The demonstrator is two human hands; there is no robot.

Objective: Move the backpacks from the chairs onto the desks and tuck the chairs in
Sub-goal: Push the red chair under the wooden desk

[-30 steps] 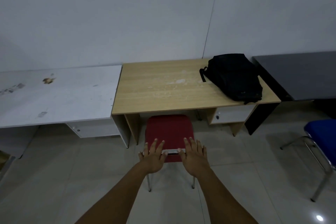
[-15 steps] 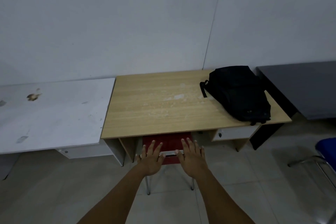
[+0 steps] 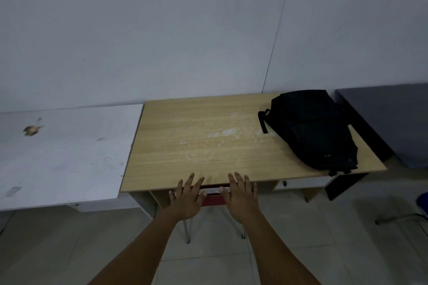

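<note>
A black backpack (image 3: pixel 312 129) lies flat on the right end of the wooden desk (image 3: pixel 196 146). The red chair (image 3: pixel 213 200) stands almost fully under that desk; only its rear edge and two metal legs show. My left hand (image 3: pixel 188 196) and my right hand (image 3: pixel 240 195) rest flat against the chair's rear edge, fingers spread, holding nothing. Fingertips of both hands reach the desk's front edge.
A white desk (image 3: pixel 64 152) adjoins the wooden one on the left. A dark grey desk (image 3: pixel 389 118) stands at the right. The blue chair (image 3: pixel 422 202) with a metal frame pokes in at the right edge. Tiled floor lies below.
Both hands have pushed the red chair forward under the wooden desk; its seat, visible earlier, is now nearly all hidden. The view has moved closer to the desk.
</note>
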